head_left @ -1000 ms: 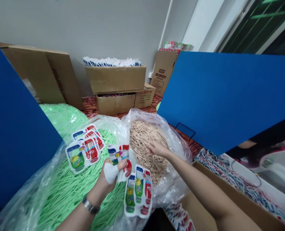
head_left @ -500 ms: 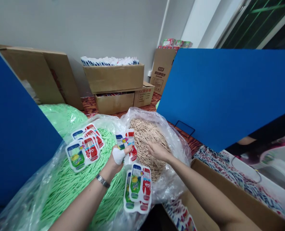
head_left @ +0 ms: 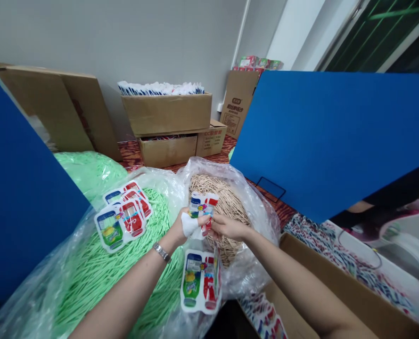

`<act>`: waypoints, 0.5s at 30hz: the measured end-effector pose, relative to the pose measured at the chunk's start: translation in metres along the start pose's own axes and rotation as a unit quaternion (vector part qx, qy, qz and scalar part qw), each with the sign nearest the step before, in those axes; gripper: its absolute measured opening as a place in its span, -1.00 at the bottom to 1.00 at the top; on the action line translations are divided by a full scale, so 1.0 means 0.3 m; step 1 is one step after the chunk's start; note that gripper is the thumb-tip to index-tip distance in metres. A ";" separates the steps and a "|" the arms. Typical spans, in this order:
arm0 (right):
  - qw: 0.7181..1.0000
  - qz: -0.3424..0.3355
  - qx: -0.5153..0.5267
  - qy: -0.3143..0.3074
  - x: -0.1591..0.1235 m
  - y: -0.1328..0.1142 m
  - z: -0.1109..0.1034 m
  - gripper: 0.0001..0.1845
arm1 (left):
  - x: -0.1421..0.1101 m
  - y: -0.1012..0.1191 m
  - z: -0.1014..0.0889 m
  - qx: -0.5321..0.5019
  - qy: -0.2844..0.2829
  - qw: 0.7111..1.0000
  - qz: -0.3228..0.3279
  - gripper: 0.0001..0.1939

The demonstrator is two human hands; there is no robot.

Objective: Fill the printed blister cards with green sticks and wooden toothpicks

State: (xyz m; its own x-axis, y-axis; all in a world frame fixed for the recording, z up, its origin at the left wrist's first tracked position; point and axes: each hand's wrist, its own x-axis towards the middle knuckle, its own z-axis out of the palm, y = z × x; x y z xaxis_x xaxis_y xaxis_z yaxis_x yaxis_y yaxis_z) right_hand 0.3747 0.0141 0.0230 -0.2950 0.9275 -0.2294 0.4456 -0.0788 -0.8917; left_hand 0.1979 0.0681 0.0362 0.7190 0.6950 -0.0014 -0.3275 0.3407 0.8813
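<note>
While our left hand (head_left: pixel 183 228) clasps a packet (head_left: pixel 197 205), our right hand (head_left: pixel 228 228) meets it, hold unclear; work looks unfinished, other packets (head_left: pixel 118 233) nearby

Big blue board (head_left: pixel 329 141) on the right, printed carton (head_left: pixel 234 106) kinda peeking out behind it, dark window (head_left: pixel 382 35) above it.
</note>
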 end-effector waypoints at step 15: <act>0.929 -0.098 0.332 0.130 0.015 -0.175 0.111 -0.65 | -0.276 -0.053 -0.130 0.159 0.284 0.944 0.052 -0.73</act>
State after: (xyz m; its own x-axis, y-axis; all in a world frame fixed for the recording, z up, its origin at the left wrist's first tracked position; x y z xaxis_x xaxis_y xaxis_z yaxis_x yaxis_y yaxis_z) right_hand 0.3219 0.0104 0.0559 -0.0628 0.9980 -0.0121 -0.2406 -0.0269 -0.9703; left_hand 0.1197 0.0299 0.0040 0.2189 0.9725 -0.0796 -0.1128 0.1063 0.9879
